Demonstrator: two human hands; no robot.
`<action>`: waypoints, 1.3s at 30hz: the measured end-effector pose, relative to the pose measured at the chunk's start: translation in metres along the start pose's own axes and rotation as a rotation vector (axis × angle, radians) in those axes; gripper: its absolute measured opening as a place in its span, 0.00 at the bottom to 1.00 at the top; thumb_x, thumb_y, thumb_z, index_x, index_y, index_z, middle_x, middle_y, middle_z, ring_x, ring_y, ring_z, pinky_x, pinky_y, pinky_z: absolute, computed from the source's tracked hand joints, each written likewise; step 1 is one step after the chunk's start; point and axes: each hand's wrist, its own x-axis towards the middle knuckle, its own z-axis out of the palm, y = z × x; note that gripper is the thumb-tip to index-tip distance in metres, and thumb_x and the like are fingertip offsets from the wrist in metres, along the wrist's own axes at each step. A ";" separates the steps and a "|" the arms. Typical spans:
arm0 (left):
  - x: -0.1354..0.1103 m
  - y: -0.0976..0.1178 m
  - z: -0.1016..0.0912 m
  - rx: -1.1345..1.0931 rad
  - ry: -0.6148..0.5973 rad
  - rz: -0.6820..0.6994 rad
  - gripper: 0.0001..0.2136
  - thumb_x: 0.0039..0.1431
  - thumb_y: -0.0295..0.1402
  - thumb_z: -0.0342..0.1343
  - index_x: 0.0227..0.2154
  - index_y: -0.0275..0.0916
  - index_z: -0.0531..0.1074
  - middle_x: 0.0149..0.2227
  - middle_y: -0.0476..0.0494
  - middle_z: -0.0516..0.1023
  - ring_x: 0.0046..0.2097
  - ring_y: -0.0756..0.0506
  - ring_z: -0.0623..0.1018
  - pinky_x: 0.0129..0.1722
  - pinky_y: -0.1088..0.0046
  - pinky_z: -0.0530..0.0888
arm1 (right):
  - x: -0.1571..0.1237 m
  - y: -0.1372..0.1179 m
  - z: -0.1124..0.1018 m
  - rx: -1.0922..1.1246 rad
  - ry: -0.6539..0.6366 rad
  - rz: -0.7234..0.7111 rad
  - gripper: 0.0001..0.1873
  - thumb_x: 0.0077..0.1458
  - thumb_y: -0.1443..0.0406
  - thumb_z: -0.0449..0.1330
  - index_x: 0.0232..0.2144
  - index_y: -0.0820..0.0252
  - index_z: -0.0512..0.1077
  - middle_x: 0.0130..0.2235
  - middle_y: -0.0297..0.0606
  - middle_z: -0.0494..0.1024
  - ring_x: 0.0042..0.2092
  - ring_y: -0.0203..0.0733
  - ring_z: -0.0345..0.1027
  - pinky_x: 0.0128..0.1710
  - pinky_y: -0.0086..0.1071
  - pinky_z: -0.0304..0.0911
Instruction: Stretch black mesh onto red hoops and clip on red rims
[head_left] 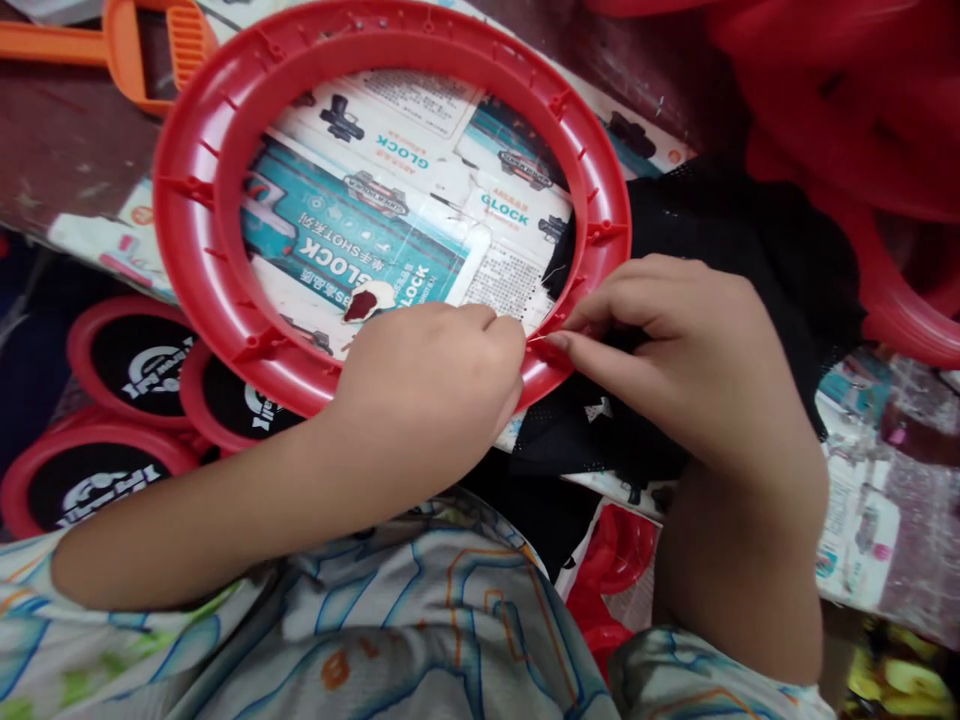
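A large red plastic ring (191, 190) lies with its ribbed inner channel facing up. My left hand (442, 375) is curled closed over its near rim; the fingertips are hidden, so I cannot tell what they hold. At the near right of the rim, my right hand (675, 350) pinches a thin pale thread (538, 338) between thumb and forefinger. The thread runs toward my left hand. Black mesh fabric (757, 240) is spread beneath my right hand and reaches the ring's right side.
Printed cardboard (420, 150) lies under the ring on a dark red surface (52, 150). An orange plastic piece (124, 50) is at the far left. Several red-rimmed black discs (142, 360) are stacked at lower left. Red plastic parts (825, 90) crowd the upper right.
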 end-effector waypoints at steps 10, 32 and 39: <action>-0.014 -0.024 0.017 -0.074 0.314 0.295 0.14 0.64 0.27 0.48 0.23 0.38 0.71 0.21 0.45 0.72 0.25 0.42 0.76 0.22 0.68 0.58 | -0.001 0.006 -0.005 -0.026 0.024 -0.187 0.05 0.63 0.68 0.63 0.33 0.60 0.78 0.35 0.40 0.80 0.38 0.43 0.75 0.34 0.36 0.66; -0.008 -0.031 0.008 -0.076 0.193 0.198 0.17 0.69 0.30 0.44 0.35 0.36 0.80 0.32 0.41 0.80 0.32 0.40 0.79 0.28 0.66 0.64 | 0.004 -0.010 0.019 -0.170 0.018 -0.054 0.11 0.62 0.67 0.61 0.26 0.60 0.74 0.29 0.39 0.79 0.33 0.43 0.73 0.35 0.35 0.63; -0.014 -0.037 0.019 -0.075 0.397 0.309 0.15 0.64 0.27 0.49 0.22 0.39 0.73 0.21 0.46 0.73 0.24 0.44 0.75 0.22 0.67 0.61 | 0.002 0.002 0.004 -0.244 -0.131 -0.243 0.14 0.69 0.63 0.53 0.32 0.57 0.75 0.32 0.40 0.79 0.35 0.44 0.71 0.36 0.37 0.62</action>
